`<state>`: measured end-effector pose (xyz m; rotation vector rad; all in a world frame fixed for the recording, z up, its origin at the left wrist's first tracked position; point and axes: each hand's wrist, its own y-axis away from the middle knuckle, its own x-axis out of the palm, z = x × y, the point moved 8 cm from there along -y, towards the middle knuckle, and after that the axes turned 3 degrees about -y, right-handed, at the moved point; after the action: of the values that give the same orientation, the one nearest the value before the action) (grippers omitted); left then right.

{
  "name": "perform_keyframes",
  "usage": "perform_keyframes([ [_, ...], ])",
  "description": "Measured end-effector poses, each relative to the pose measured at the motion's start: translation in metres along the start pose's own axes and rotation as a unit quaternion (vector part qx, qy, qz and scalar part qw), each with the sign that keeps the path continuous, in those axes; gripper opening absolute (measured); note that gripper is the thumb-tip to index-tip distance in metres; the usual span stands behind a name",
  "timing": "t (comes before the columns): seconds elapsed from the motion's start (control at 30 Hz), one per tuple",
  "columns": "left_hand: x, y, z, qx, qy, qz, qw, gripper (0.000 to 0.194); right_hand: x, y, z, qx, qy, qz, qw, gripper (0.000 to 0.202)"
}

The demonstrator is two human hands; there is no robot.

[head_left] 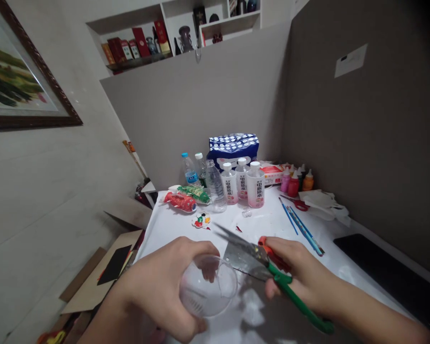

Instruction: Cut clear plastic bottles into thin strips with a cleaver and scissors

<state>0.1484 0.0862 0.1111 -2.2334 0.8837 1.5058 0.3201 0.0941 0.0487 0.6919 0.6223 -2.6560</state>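
Note:
My left hand [165, 286] is wrapped round a clear round plastic piece [209, 291], which looks like a cut section of a bottle, its open rim facing me. In my right hand [297, 267] are scissors [279, 274] with one green and one red-orange handle loop. Their blades are spread apart and point left, just beyond the rim of the plastic; I cannot tell if they touch it. A small paint palette [200, 220] with red, green and yellow dabs lies on the white table [172, 234] past my left hand.
Behind stand pink-labelled bottles [255, 186], an uncapped clear bottle [215, 186] and a blue-capped bottle [190, 169]. Red [181, 201] and green fish-shaped crafts [193, 193] lie left. On the right are paintbrushes [304, 229], red-handled scissors [299, 204], paint bottles [293, 185] and a black slab [387, 272].

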Motion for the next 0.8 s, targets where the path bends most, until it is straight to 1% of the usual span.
perform_keyframes([
  [0.1,0.008,-0.003,-0.001,-0.009,0.042,0.034,0.999,0.048,0.003,-0.001,-0.010,0.069,-0.103,-0.006,0.992,0.026],
  [0.13,0.010,-0.005,-0.001,-0.012,0.043,0.032,0.998,0.045,0.003,-0.001,-0.010,0.081,-0.122,-0.009,0.989,0.025],
  [0.2,0.016,-0.011,-0.002,-0.013,0.034,0.042,0.998,0.043,0.007,0.002,-0.008,0.094,-0.155,-0.007,0.983,0.024],
  [0.27,0.026,-0.016,-0.003,-0.010,0.019,0.068,0.997,0.044,0.015,0.005,-0.006,0.096,-0.182,0.011,0.978,0.025],
  [0.37,0.042,-0.023,-0.006,0.005,-0.016,0.099,0.995,0.045,0.031,0.010,-0.013,0.105,-0.212,0.032,0.971,0.019],
  [0.43,0.047,-0.026,-0.007,0.005,-0.045,0.083,0.996,0.046,0.036,0.012,-0.021,0.107,-0.243,0.018,0.964,0.014],
  [0.47,0.047,-0.028,-0.007,-0.001,-0.057,0.058,0.997,0.049,0.035,0.011,-0.025,0.104,-0.260,0.001,0.960,0.013],
  [0.57,0.043,-0.030,-0.008,-0.010,-0.080,-0.020,0.997,0.067,0.022,0.009,-0.030,0.106,-0.262,-0.071,0.957,0.015],
  [0.63,0.042,-0.031,-0.009,-0.005,-0.091,-0.042,0.995,0.074,0.013,0.007,-0.028,0.131,-0.229,-0.092,0.960,0.017],
  [0.7,0.042,-0.032,-0.008,-0.002,-0.099,-0.044,0.994,0.066,0.009,0.004,-0.023,0.144,-0.207,-0.076,0.965,0.018],
  [0.8,0.035,-0.029,-0.003,-0.011,-0.107,-0.052,0.993,0.056,0.002,-0.002,-0.017,0.117,-0.169,-0.063,0.977,0.026],
])
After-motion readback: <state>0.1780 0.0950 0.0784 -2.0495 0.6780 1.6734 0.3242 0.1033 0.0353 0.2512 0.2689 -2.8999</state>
